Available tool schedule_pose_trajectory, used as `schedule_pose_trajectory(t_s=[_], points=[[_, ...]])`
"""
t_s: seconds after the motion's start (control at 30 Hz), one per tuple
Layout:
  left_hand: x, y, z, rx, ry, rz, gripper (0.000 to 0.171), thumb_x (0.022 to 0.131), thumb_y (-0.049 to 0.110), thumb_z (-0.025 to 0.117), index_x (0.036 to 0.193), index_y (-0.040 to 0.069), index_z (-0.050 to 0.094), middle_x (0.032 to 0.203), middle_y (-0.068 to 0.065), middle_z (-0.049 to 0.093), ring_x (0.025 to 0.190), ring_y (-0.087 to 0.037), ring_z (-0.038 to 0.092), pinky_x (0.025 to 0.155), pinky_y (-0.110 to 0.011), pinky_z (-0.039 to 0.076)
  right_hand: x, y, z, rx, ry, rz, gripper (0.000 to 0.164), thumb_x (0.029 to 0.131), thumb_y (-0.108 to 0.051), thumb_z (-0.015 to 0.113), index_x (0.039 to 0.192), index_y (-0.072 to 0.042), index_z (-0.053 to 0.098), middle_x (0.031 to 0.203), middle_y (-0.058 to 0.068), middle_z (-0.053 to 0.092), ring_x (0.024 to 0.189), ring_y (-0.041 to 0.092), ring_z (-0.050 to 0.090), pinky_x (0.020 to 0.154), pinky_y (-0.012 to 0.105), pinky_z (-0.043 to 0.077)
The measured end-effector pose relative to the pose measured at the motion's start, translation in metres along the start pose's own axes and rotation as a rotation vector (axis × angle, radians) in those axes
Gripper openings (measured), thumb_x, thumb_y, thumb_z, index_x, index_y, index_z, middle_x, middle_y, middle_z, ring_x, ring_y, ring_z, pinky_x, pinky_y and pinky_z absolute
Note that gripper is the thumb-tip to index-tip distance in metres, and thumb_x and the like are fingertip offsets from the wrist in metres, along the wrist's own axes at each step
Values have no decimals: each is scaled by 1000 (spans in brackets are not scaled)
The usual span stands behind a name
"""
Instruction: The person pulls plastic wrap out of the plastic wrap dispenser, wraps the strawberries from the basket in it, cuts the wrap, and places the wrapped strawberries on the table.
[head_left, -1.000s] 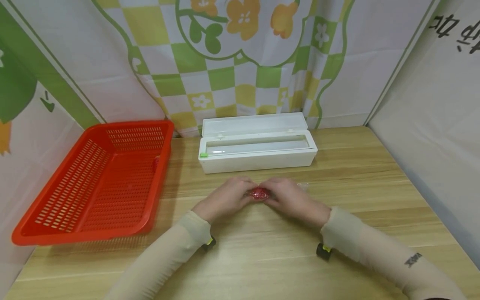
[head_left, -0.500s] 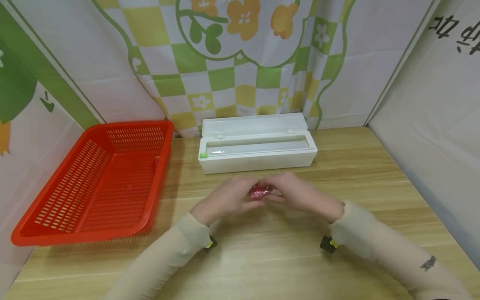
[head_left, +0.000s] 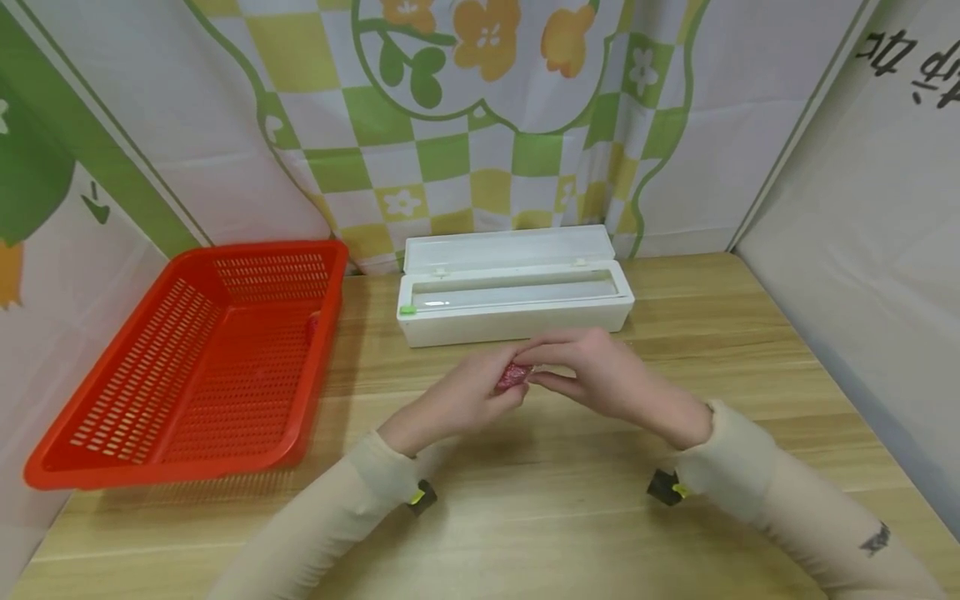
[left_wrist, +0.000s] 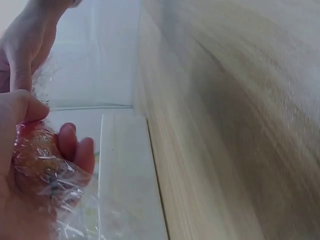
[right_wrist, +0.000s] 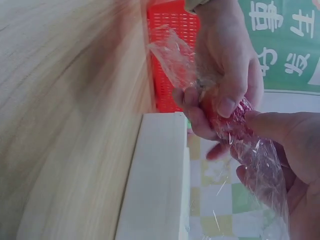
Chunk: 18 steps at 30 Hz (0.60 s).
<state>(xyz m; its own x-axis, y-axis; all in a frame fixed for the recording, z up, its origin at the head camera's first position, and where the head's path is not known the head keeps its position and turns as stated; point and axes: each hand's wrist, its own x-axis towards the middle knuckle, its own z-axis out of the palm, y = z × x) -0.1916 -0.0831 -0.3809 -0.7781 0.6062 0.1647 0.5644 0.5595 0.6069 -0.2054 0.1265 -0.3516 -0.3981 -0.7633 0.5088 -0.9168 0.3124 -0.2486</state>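
From the head view, both my hands meet above the table (head_left: 525, 542), over its middle part and a little short of the far edge. My left hand (head_left: 465, 396) grips a red item (head_left: 513, 377) between thumb and fingers, and my right hand (head_left: 611, 379) pinches in at its right end. Just beyond them, close to the far edge, a long white box (head_left: 517, 327) stands with its lid (head_left: 510, 250) raised at the back and a green piece (head_left: 407, 310) at its near left corner. By the table's left edge sits a red basket (head_left: 47, 473); a small red thing (head_left: 312, 327) lies inside, against its right wall. A checked curtain (head_left: 442, 158) hangs behind the far edge. In the left wrist view, my left thumb bends over the item, which looks orange-red here, and 2 fingertips show on its other side; clear film (left_wrist: 70, 187) spills loosely below it. In the right wrist view, my left thumb lies across the item, with 1 tail of film sticking out past that hand and another draped over my right fingers. My right thumb pinches film at the item's end; I cannot tell how firmly. Beyond is a green panel (right_wrist: 280, 75) with 4 white characters.
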Motion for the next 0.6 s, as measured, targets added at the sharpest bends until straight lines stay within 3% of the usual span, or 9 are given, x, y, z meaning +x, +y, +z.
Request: schedule_pose_trajectory(t_s=[0.2,0.43,0.6], points=[[-1,3,1,-177,30,4,25,94,19,53,118,10,57,73,2,45,63,-7,40,55,-21,36,-1,-1,-4,-4,93,-43,23,82,-8,73,105,-8,74,102,5,74,93,13,69,79,21,55],[-3,5,-1,-533,77,-67,22,96,14,52,115,3,55,72,-3,45,60,-11,41,50,-22,37,-1,-3,-4,-14,253,-57,24,78,0,73,102,-4,75,100,9,74,90,18,71,79,23,55],[-3,7,-1,-708,77,-68,23,99,15,47,116,-1,51,74,-4,47,63,-12,44,53,-24,40,-1,-6,-2,-16,319,-34,21,79,0,73,99,-2,75,98,10,74,90,19,71,81,22,55]])
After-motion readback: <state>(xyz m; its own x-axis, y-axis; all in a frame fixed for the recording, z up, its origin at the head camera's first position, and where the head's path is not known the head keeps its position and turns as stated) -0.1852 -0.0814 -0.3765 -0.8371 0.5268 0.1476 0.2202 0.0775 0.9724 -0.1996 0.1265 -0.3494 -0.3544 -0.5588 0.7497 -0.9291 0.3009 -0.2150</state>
